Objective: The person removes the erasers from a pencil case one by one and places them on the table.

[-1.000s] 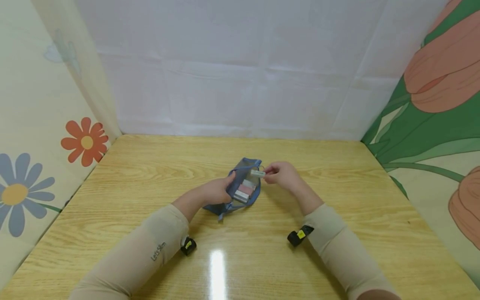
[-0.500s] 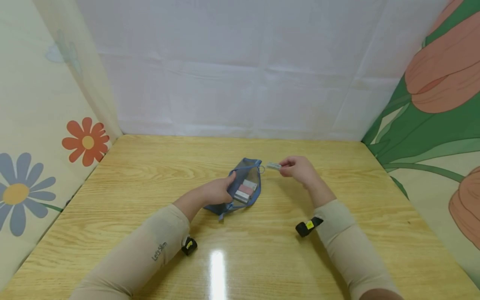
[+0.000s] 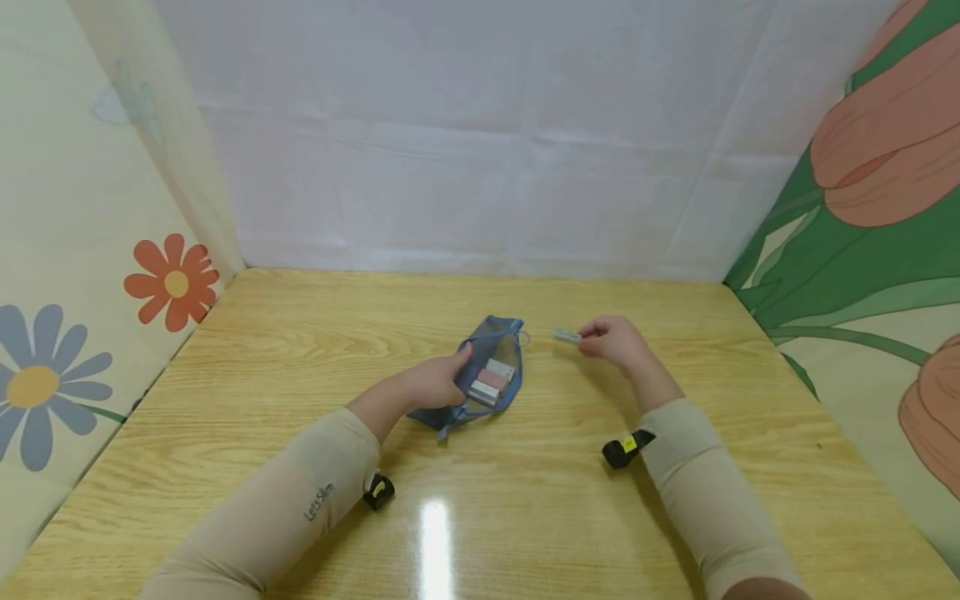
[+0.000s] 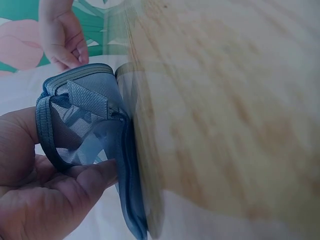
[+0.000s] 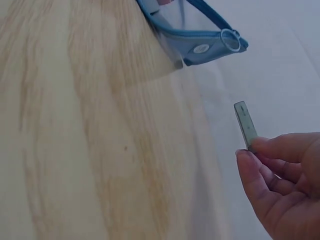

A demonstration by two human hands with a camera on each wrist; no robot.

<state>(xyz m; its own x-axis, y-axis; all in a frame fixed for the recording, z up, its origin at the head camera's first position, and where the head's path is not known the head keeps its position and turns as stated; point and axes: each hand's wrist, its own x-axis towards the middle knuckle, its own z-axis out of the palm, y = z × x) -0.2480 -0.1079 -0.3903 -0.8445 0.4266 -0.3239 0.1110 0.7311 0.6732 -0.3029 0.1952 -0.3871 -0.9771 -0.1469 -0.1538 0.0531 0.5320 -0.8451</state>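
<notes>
A blue mesh zip pouch point(image 3: 487, 342) lies unzipped on the table, its mouth held wide. My left hand point(image 3: 432, 381) grips its near-left rim; in the left wrist view the fingers point(image 4: 95, 175) reach into the mesh. Inside the pouch sits a pink-and-white block point(image 3: 492, 379), perhaps an eraser. To the right of the pouch, my right hand point(image 3: 613, 340) pinches a slim pale green bar point(image 5: 245, 122) by one end, between thumb and fingertips. Small dark marks show on the bar, but its kind is unclear. It is apart from the pouch, above the table.
A wooden table point(image 3: 300, 333) spans the view, with a white cloth backdrop point(image 3: 480, 150) behind it. Flower-printed panels point(image 3: 885, 208) stand at both sides. A zip ring point(image 5: 230, 40) hangs at the pouch's far corner. Black wrist cameras point(image 3: 378, 492) are strapped to both wrists.
My right hand has drawn the pale green bar from the pouch's mouth and carried it to the right. The left hand and the pouch have stayed in place.
</notes>
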